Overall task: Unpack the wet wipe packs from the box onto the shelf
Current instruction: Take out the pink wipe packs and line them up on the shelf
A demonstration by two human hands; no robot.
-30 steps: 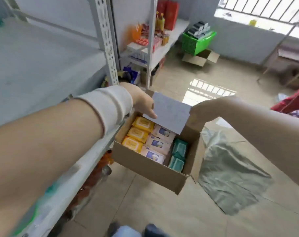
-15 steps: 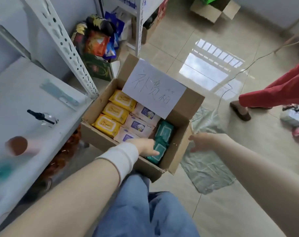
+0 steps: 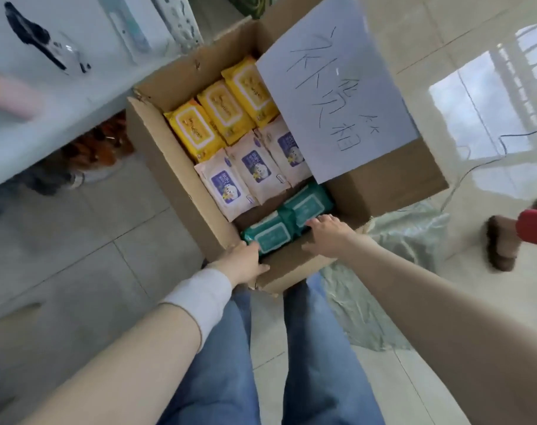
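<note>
**At the near end of the box, both hands reach for the green packs**

Unpacking looks barely begun. The box sits open just beside the shelf and its rows appear full: three yellow packs at the far side, three white packs with purple labels in the middle, and the green packs lying end to end nearest the person. A handwritten paper sheet covers the far flap.

The left hand is at the near corner, thumb outside the wall and fingers over the rim against the green pack's end. Whether they grasp it cannot be told. The right hand lies with fingers spread and relaxed on the pack's other end, not yet clenched.

The next move probably calls for closing both hands on the soft, glossy pack, lifting it clear of the rim, and carrying it left to the shelf.
</note>
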